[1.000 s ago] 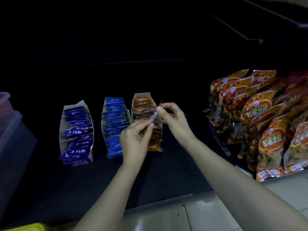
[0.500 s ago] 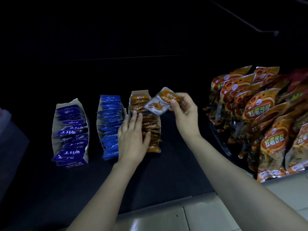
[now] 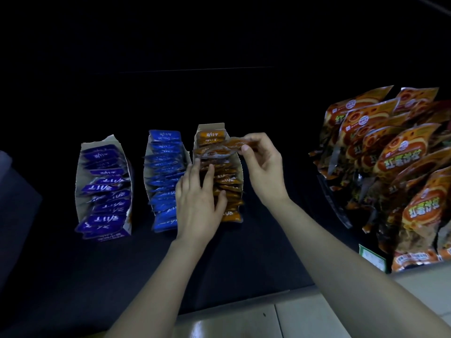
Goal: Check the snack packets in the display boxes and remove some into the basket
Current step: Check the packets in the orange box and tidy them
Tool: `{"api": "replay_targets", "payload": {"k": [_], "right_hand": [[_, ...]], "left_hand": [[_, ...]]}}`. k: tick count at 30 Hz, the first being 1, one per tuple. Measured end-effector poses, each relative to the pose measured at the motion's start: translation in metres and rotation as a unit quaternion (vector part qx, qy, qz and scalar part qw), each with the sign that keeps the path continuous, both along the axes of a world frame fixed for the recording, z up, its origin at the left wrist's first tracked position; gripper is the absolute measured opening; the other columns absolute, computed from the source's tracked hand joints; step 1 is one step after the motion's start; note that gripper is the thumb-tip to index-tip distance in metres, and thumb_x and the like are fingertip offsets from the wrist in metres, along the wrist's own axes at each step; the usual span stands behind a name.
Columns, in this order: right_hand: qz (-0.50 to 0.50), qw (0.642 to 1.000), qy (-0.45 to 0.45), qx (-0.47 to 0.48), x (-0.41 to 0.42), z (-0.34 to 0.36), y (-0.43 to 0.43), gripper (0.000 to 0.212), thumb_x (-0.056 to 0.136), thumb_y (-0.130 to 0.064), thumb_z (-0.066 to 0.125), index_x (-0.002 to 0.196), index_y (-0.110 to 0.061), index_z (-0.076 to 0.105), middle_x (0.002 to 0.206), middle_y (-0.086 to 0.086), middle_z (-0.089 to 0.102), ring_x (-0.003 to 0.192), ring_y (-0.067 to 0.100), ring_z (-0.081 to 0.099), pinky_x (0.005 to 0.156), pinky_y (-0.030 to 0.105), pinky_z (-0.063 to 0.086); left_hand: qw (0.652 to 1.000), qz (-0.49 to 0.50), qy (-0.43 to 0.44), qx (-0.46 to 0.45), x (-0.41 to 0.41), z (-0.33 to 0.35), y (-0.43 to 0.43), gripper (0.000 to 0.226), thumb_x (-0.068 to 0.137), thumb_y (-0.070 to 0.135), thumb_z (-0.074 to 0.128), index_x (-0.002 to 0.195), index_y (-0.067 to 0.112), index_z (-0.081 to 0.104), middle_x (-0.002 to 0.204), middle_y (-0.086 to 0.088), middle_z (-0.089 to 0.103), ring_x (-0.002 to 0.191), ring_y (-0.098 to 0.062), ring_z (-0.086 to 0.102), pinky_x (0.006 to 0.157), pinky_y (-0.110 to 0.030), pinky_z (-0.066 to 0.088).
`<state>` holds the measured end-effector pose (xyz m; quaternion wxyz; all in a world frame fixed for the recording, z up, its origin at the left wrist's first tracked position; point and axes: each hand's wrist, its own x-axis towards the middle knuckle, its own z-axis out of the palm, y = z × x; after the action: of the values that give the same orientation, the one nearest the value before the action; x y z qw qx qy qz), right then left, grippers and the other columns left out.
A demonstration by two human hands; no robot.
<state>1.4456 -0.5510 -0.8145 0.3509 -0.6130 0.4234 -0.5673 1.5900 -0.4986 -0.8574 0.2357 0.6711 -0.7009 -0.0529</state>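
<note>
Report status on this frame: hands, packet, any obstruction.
Left hand flat on the boxed orange packets. Right hand pinches one loose packet over the orange display box far end. Nothing in the way.

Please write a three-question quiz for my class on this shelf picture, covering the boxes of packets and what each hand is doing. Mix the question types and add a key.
1. True or false: the right hand pinches an orange packet over the orange box.
2. The left hand lays its straight fingers on packets in: A) the far-left blue box; B) the orange box; C) the big bags on the right.
3. How many display boxes stand in the row?

Key: 1 true; 2 B; 3 three.
</note>
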Motion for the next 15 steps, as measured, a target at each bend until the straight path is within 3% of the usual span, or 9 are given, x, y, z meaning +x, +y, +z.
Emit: {"api": "replay_targets", "payload": {"k": [3,6,10,13,15], "right_hand": [[0.004,0.999,0.032,0.003,0.0,-0.009,-0.002,0.011,0.1,-0.007,0.051,0.106,-0.007,0.06,0.102,0.0,0.065,0.098,0.013,0.064,0.083,0.034,0.055],[0.012,0.994,0.106,0.013,0.003,-0.023,-0.006,0.014,0.099,-0.009,0.053,0.108,-0.009,0.063,0.108,0.004,0.063,0.104,0.016,0.062,0.089,0.043,0.053],[-0.022,0.985,0.169,0.008,0.009,-0.034,-0.009,0.017,0.097,-0.011,0.055,0.108,-0.015,0.068,0.113,0.0,0.056,0.112,0.012,0.055,0.098,0.032,0.048],[-0.052,0.973,0.223,0.033,0.014,-0.038,-0.012,0.019,0.099,-0.017,0.055,0.111,-0.019,0.069,0.112,-0.001,0.052,0.113,0.014,0.05,0.095,0.015,0.038],[-0.064,0.964,0.255,0.044,0.018,-0.04,-0.013,0.021,0.098,-0.017,0.055,0.112,-0.019,0.071,0.112,0.001,0.052,0.112,0.014,0.047,0.09,0.016,0.037]], "left_hand": [[1.0,0.004,-0.01,0.002,0.0,0.0,-0.001,0.06,0.094,0.043,0.036,0.144,0.011,0.045,0.149,-0.011,0.042,0.143,-0.029,0.03,0.117,-0.048,0.022],[1.0,0.004,0.001,-0.014,0.0,-0.001,0.001,0.054,0.094,0.037,0.047,0.141,0.01,0.047,0.142,-0.013,0.045,0.139,-0.03,0.033,0.115,-0.048,0.026],[0.998,0.024,0.027,-0.057,-0.001,0.003,0.003,0.056,0.087,0.026,0.064,0.136,0.008,0.045,0.137,-0.014,0.039,0.13,-0.029,0.038,0.111,-0.047,0.031],[0.995,0.002,0.031,-0.092,0.0,0.003,0.003,0.061,0.087,0.021,0.064,0.142,0.01,0.039,0.151,-0.011,0.029,0.137,-0.028,0.034,0.114,-0.045,0.027],[0.996,-0.021,0.019,-0.09,0.002,0.002,0.001,0.068,0.089,0.021,0.062,0.149,0.014,0.033,0.161,-0.007,0.018,0.144,-0.027,0.027,0.116,-0.047,0.027]]}}
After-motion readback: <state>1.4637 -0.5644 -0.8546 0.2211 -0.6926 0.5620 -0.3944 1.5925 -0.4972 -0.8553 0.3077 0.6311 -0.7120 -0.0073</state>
